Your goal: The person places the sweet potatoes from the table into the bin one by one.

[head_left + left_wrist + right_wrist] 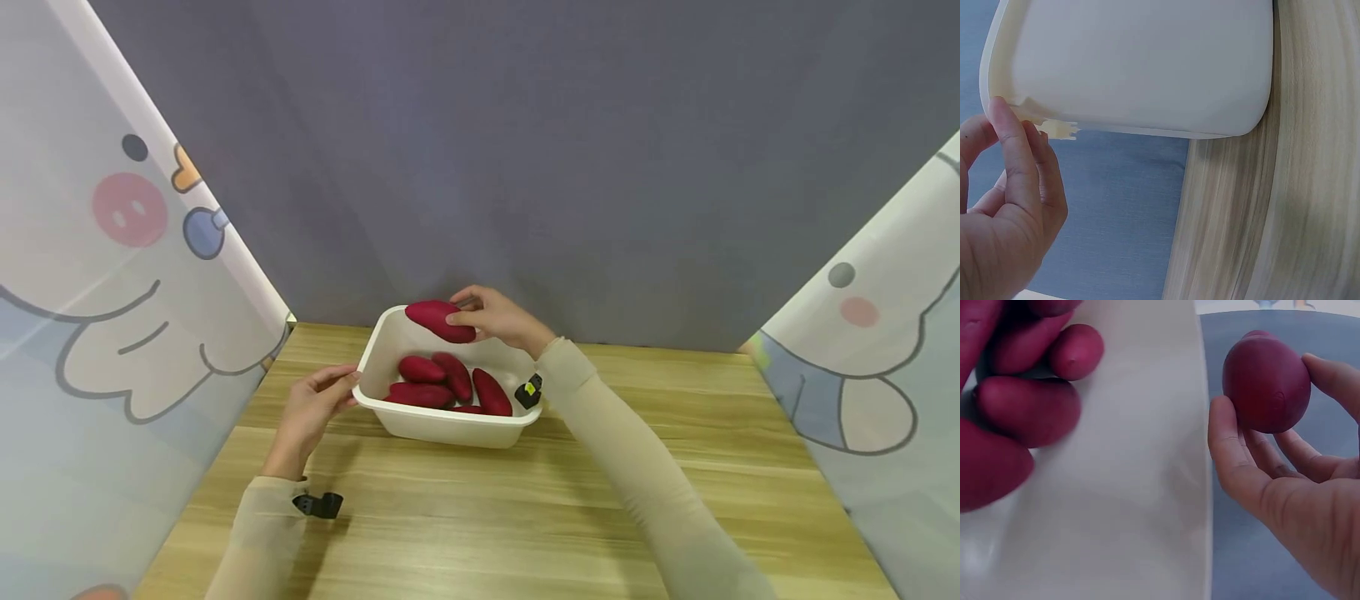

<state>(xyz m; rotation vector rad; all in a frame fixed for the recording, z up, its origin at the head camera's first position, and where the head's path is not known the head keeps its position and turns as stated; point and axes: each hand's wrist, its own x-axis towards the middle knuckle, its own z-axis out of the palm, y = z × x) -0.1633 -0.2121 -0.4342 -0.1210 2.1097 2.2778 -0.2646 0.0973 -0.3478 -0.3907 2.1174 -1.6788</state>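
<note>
A white plastic tub (442,432) stands on the table with several dark red sweet potatoes (422,395) lying inside. My right hand (501,318) grips one more sweet potato (435,320) above the tub's far rim. In the right wrist view, thumb and fingers hold this sweet potato (1266,384) from its sides, while others (1029,412) lie in the tub. At the tub's left end, my left hand (315,408) pinches the rim between thumb and fingers. The left wrist view shows this hand (1016,187) at a corner of the tub (1147,62).
The wood-grain table (435,517) ends at a dark grey panel (525,167) behind the tub. Pale panels with cartoon prints stand on the left (52,250) and right (892,350). A small black device (318,505) is strapped to the left wrist, another (529,392) to the right.
</note>
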